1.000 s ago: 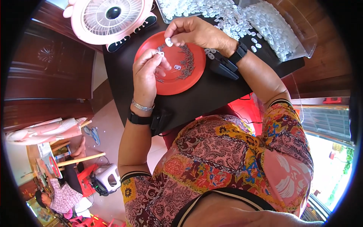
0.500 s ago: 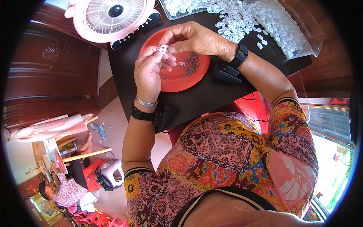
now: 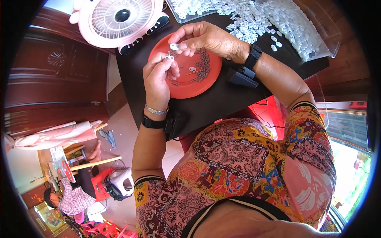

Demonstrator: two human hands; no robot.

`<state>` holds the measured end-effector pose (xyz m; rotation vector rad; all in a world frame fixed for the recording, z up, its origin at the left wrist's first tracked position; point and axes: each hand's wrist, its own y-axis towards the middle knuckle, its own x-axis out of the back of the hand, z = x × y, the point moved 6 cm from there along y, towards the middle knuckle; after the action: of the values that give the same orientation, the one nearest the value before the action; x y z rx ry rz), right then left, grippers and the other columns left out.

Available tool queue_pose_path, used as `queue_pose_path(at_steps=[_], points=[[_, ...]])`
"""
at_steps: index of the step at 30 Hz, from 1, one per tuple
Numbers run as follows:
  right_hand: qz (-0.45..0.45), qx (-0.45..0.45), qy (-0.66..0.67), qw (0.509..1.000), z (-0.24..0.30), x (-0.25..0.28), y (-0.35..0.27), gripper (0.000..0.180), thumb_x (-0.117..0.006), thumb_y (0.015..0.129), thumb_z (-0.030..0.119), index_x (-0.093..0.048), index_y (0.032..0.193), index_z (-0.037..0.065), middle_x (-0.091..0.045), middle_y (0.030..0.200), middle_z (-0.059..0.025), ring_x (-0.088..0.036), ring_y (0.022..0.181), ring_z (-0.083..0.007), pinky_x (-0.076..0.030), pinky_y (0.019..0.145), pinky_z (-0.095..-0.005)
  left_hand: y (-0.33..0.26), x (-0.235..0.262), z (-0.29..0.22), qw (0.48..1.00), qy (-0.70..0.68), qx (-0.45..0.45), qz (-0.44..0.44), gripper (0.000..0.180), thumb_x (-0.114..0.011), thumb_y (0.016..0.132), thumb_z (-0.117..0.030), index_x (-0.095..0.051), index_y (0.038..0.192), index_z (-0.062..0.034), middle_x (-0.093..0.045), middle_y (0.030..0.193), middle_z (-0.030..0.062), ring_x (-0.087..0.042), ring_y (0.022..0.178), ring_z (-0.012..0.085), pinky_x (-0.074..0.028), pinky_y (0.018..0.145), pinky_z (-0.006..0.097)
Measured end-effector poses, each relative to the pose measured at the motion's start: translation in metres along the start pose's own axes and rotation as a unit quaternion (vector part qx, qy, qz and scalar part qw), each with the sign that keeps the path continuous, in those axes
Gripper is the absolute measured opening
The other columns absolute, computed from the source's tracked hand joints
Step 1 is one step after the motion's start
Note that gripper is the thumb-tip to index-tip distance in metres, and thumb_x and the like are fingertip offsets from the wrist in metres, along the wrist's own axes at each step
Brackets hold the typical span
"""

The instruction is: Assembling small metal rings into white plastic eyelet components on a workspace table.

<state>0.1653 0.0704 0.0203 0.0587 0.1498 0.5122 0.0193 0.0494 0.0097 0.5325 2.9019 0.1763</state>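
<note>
My left hand (image 3: pixel 157 81), above the left side of a red round plate (image 3: pixel 186 92), pinches a small white plastic piece with holes (image 3: pixel 170 58). A thin grey metal pin (image 3: pixel 168 53) stands up from that piece. Between thumb and fingers, my right hand (image 3: pixel 210 43) grips a white oval plastic piece (image 3: pixel 174 47) just above and to the right of it, with a small gap between the two. On the plate lie several grey metal pins or screws (image 3: pixel 203 69), whose exact kind I cannot tell, and another white two-holed piece (image 3: pixel 192 69).
A heap of white oval pieces (image 3: pixel 244 23) spreads over the black table (image 3: pixel 194 109) at the back right, spilling from a clear tray (image 3: pixel 317 49). At the back left stands a pink fan (image 3: pixel 122 39). Another person (image 3: pixel 75 194) sits far off at lower left.
My hands have come apart slightly. The oval piece in my right hand now shows separately from the piece and pin in my left. The whole view has shifted a little.
</note>
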Motion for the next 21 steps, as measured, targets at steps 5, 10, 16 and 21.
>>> queue_pose_path(at_steps=[5, 10, 16, 21], points=[[0.045, 0.112, -0.181, 0.976, 0.004, -0.012, 0.000, 0.024, -0.061, 0.086, 0.004, -0.062, 0.109, 0.000, -0.066, 0.094, -0.0038, -0.060, 0.087, -0.0088, -0.048, 0.079, -0.0225, 0.000, -0.002, -0.004, 1.000, -0.013, -0.018, -0.001, 0.019, -0.047, 0.086, -0.015, -0.053, 0.074, -0.0023, -0.056, 0.066, 0.0065, -0.052, 0.058, 0.0121, -0.039, 0.055, 0.022], [0.064, 0.085, -0.169, 0.980, 0.007, -0.017, -0.003, 0.022, -0.061, 0.086, 0.004, -0.063, 0.107, 0.001, -0.066, 0.096, -0.0042, -0.060, 0.090, -0.0099, -0.047, 0.083, -0.0252, 0.002, 0.003, 0.002, 0.999, -0.050, -0.003, 0.014, 0.019, -0.045, 0.086, -0.015, -0.052, 0.074, -0.0017, -0.056, 0.067, 0.0086, -0.053, 0.059, 0.0149, -0.040, 0.055, 0.024], [0.069, 0.139, -0.171, 0.973, 0.009, -0.013, -0.002, 0.019, -0.062, 0.087, 0.008, -0.063, 0.104, 0.001, -0.066, 0.090, -0.0033, -0.059, 0.082, -0.0080, -0.049, 0.074, -0.0224, 0.002, -0.003, 0.004, 0.993, -0.111, 0.014, 0.033, 0.019, -0.044, 0.086, -0.016, -0.050, 0.074, -0.0022, -0.055, 0.067, 0.0091, -0.053, 0.058, 0.0162, -0.039, 0.054, 0.025], [-0.020, 0.037, -0.112, 0.993, 0.000, 0.005, 0.003, 0.019, -0.065, 0.087, 0.019, -0.063, 0.097, 0.003, -0.063, 0.079, 0.0004, -0.058, 0.071, -0.0048, -0.047, 0.061, -0.0186, 0.001, 0.001, 0.002, 0.999, -0.027, 0.017, 0.004, 0.019, -0.047, 0.087, -0.016, -0.050, 0.072, -0.0045, -0.052, 0.061, 0.0040, -0.049, 0.054, 0.0108, -0.036, 0.052, 0.022]])
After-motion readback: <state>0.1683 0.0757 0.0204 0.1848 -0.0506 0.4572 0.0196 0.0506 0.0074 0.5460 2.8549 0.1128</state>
